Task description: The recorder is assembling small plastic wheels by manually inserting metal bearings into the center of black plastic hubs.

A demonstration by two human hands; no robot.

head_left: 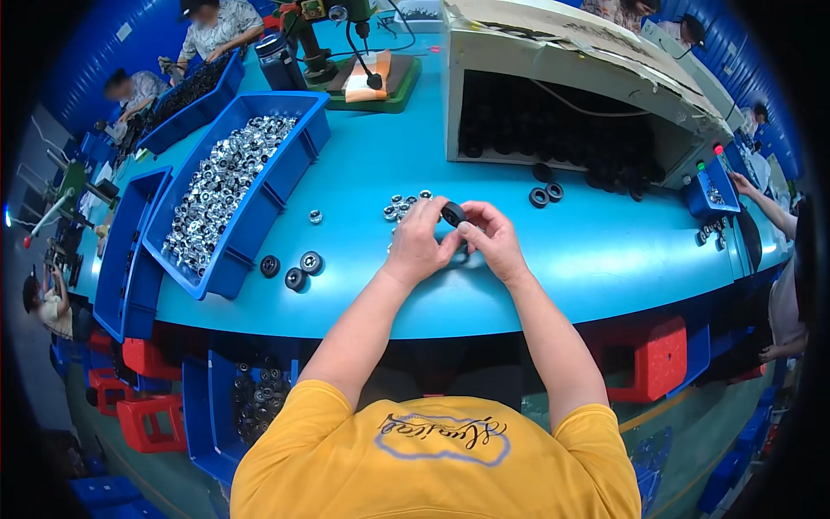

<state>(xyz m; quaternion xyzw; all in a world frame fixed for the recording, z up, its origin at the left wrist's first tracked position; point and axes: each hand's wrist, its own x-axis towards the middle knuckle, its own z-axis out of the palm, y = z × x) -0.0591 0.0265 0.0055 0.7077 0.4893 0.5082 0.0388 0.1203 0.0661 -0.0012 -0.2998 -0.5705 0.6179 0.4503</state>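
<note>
A small black tyre [453, 214] is held up over the bench between both my hands. My left hand [418, 240] grips its left side, and my right hand [493, 244] pinches it from the right with thumb and fingers. Whether a hub sits inside it I cannot tell. Just behind my left hand lies a cluster of silver metal hubs [401, 206], partly hidden by the fingers. One loose silver hub [316, 216] rests farther left. Nearer the front edge on the left are three black wheels with metal centres, one of them a wheel [311, 262].
A blue bin [229, 264] full of silver hubs stands left. A box-like shelter [553, 65] holds many black tyres, with loose tyres [539, 197] before it. A drill press [372, 97] is at the back. Below the bench sits another blue bin [199, 406]. Co-workers sit around.
</note>
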